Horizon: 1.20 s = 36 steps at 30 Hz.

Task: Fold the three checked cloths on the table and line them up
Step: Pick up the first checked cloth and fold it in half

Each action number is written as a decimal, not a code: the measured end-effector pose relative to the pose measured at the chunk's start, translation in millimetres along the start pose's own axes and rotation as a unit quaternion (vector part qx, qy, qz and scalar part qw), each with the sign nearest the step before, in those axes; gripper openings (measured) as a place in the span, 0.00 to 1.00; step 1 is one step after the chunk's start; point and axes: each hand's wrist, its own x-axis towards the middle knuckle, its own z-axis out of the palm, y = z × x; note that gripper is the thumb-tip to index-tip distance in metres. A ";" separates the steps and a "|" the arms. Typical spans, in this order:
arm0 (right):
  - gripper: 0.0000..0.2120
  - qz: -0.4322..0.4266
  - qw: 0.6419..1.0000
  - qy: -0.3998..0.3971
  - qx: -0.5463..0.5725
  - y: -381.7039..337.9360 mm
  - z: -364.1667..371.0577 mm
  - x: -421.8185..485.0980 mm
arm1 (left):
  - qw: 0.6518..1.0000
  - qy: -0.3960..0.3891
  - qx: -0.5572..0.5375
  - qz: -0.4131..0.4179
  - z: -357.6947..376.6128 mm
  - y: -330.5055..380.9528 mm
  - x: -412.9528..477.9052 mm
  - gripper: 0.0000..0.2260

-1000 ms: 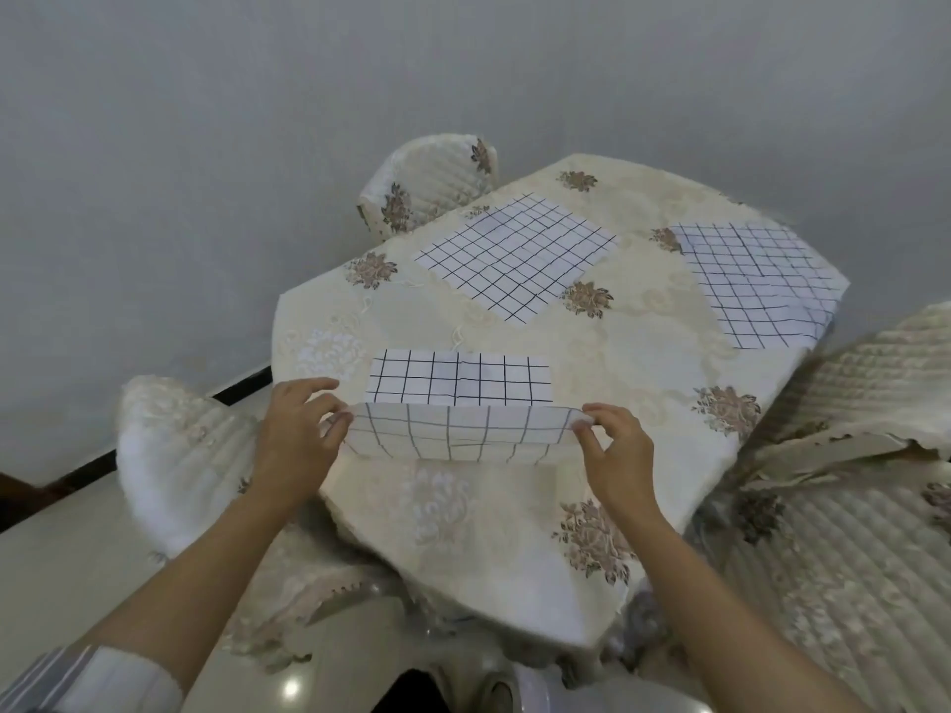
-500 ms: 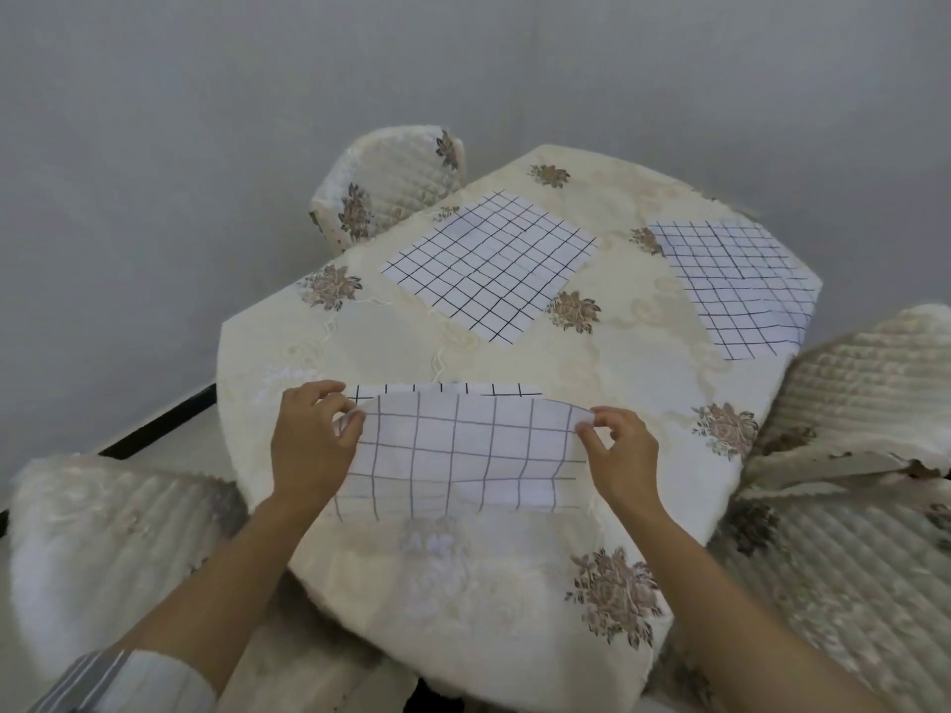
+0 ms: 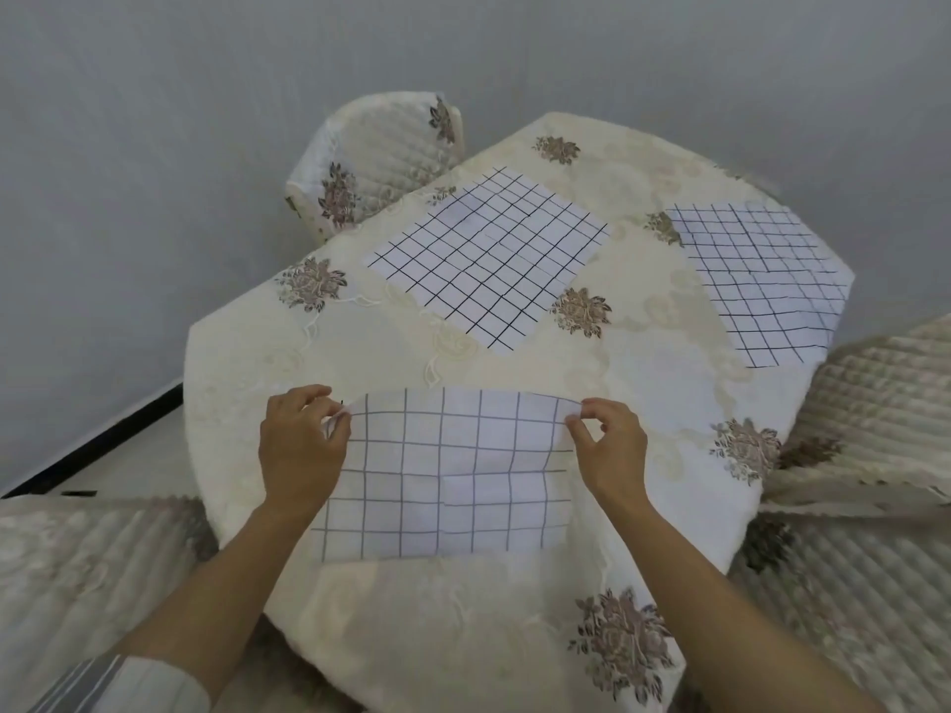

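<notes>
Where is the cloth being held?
Head view: the near cloth sits at the front edge of the table, its far corners pinched by the left hand and right hand.

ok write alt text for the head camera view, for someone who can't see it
A person's left hand and right hand pinch the top corners of a white grey-checked cloth at the near side of a cream floral tablecloth. Two white black-checked cloths lie flat beyond it, one in the middle, one at the far right.

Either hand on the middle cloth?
No, the left hand and right hand both pinch the near cloth; the middle cloth lies untouched.
</notes>
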 end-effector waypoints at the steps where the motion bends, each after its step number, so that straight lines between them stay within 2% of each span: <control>1: 0.02 -0.001 1.000 -0.003 -0.003 0.3 2.8 4.5 | 1.000 -0.003 0.005 0.000 3.3 -0.8 3.2 0.05; 10: 0.02 0.025 0.999 -0.030 -0.015 7.5 25.7 18.3 | 0.999 -0.019 0.034 -0.018 23.5 -10.7 12.4 0.05; 12: 0.05 0.028 0.999 -0.031 -0.019 10.5 28.6 16.6 | 0.999 -0.015 0.027 -0.023 25.0 -10.7 9.9 0.09; 16: 0.14 0.030 0.999 -0.020 -0.041 15.1 31.0 10.9 | 0.999 -0.023 0.031 -0.035 27.2 -9.8 -0.4 0.24; 23: 0.20 -0.068 0.992 -0.067 -0.081 20.9 43.1 -10.3 | 0.998 -0.056 0.027 -0.006 40.1 -3.6 -25.2 0.27; 28: 0.29 -0.128 0.967 -0.158 -0.156 19.6 62.4 -35.7 | 0.989 -0.116 0.073 0.053 50.8 5.9 -44.1 0.28; 33: 0.40 -0.205 0.905 -0.285 -0.240 8.8 92.2 -63.8 | 0.934 -0.247 0.183 0.183 69.4 14.5 -65.3 0.33; 36: 0.42 -0.216 0.879 -0.325 -0.275 0.7 107.5 -73.2 | 0.912 -0.300 0.194 0.201 75.7 11.3 -70.8 0.37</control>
